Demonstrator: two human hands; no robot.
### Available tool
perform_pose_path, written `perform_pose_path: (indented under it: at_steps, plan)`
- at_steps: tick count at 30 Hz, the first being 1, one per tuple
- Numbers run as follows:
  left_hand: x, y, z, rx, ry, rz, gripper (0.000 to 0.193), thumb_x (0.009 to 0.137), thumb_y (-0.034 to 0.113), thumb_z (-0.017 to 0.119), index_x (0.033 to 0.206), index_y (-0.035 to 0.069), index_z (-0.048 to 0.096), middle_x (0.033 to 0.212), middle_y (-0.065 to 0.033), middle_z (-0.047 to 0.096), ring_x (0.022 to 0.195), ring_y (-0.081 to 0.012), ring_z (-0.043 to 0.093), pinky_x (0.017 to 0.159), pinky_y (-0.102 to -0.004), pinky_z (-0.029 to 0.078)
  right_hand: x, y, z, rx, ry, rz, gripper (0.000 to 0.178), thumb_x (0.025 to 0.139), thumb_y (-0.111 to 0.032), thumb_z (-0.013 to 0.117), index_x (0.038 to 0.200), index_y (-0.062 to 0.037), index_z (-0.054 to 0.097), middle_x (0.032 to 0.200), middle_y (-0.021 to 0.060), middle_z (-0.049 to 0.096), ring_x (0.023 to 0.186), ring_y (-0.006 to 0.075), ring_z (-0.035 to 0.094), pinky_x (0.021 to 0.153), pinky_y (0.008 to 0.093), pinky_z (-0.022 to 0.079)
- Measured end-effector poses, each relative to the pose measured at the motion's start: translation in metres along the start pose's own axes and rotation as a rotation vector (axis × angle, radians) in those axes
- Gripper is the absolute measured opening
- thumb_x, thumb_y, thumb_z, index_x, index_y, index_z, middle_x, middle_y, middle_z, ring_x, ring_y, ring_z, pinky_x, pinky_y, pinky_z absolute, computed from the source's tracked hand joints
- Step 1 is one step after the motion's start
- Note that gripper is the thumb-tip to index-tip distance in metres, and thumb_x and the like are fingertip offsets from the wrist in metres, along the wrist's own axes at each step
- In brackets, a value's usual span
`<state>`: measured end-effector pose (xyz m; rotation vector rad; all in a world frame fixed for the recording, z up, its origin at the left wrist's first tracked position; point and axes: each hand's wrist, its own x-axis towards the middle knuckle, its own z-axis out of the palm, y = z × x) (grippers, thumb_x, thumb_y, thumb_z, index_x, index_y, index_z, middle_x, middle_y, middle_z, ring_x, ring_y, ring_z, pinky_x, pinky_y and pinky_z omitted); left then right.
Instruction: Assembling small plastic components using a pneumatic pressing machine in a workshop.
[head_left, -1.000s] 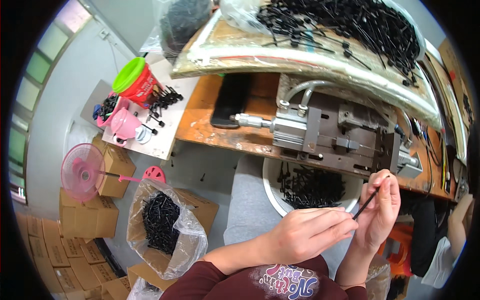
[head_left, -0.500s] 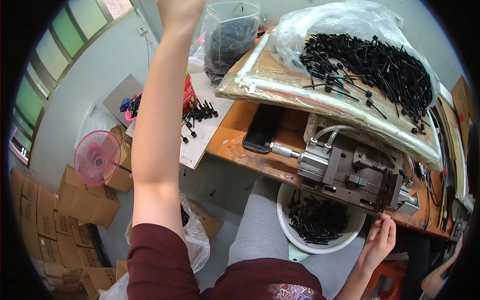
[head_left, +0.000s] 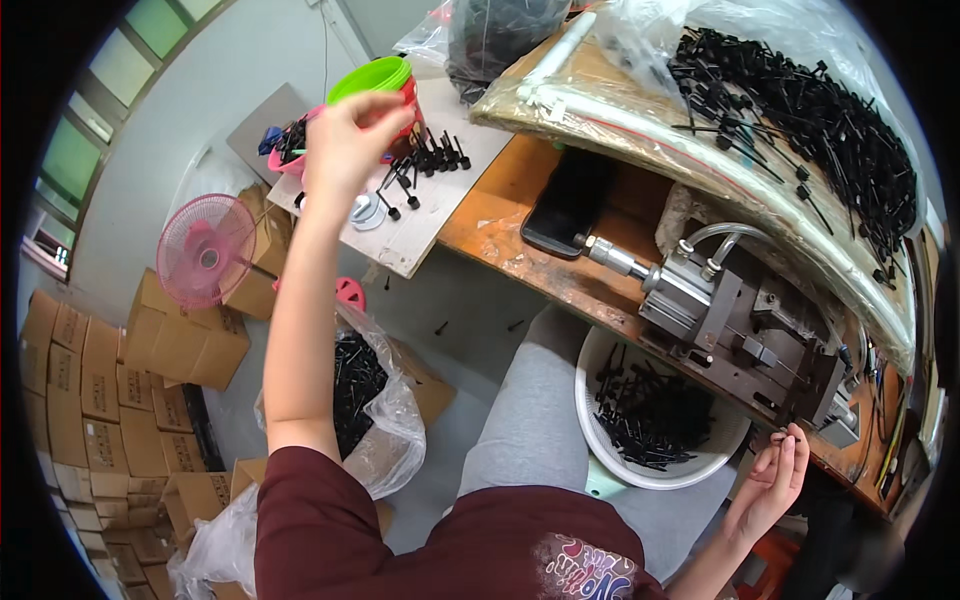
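Note:
My left hand (head_left: pixel 352 145) is raised in front of a red bucket with a green rim (head_left: pixel 372 76), its thumb and fingers bent with a gap between the tips. I see nothing between them. Beside it, several black thin-stemmed pieces with wide heads (head_left: pixel 432 155) stand and lie on a white board (head_left: pixel 405 245). My right hand (head_left: pixel 768 490) is at the front right end of a metal clamping fixture with a pneumatic cylinder (head_left: pixel 755 345). Its fingertips are pressed together at the fixture's edge; whatever they hold is too small to make out.
A white basket (head_left: pixel 592 430) of black pieces sits below the bench edge. Behind the fixture, a plastic-wrapped panel (head_left: pixel 620 120) bears a heap of similar black pieces (head_left: pixel 800 120). A phone (head_left: pixel 568 205) lies on the wooden bench. At left are a pink fan (head_left: pixel 208 255), cartons (head_left: pixel 190 330) and a bag (head_left: pixel 400 440).
My left hand has come down from the top edge to the front of the bucket. The view has shifted, while my right hand stays at the fixture's end.

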<state>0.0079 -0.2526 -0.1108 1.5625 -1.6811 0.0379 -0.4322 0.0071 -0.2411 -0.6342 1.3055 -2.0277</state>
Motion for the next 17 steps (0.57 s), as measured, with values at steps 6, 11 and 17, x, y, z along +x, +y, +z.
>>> perform_pose_path:
  at_steps: [6, 11, 17]
  plan:
    - [-0.058, -0.048, 0.017, 0.256, 0.077, -0.078, 0.038, 0.071, 0.03, 0.081, 0.098, 0.004, 0.074, 0.092, -0.0085, 0.067, 0.073, -0.0179, 0.06, 0.072, -0.0313, 0.049, -0.009, 0.005, 0.003, -0.016, -0.045, 0.047, 0.017, 0.097, -0.009, 0.054, 0.111, 0.0007, 0.059, 0.09, 0.0071, 0.062, 0.057, 0.0041, 0.045, 0.052, 0.0166, 0.033]
    - [-0.071, -0.11, 0.035, 0.302, 0.134, -0.126, 0.037, 0.071, 0.035, 0.081, 0.097, 0.01, 0.076, 0.097, -0.0109, 0.064, 0.093, -0.025, 0.058, 0.087, -0.0363, 0.046, -0.013, 0.007, 0.004, -0.028, 0.001, 0.065, 0.017, 0.097, -0.009, 0.054, 0.111, 0.0002, 0.059, 0.089, 0.0071, 0.062, 0.056, 0.0042, 0.044, 0.052, 0.0166, 0.033]
    - [-0.076, -0.128, 0.05, 0.076, 0.19, -0.165, 0.03, 0.073, 0.033, 0.081, 0.094, 0.012, 0.078, 0.104, -0.0104, 0.064, 0.102, -0.0251, 0.053, 0.091, -0.037, 0.043, -0.007, 0.008, -0.01, 0.217, -0.164, 0.165, 0.022, 0.098, -0.011, 0.054, 0.116, 0.0003, 0.056, 0.096, 0.01, 0.062, 0.059, 0.0045, 0.044, 0.054, 0.0173, 0.034]
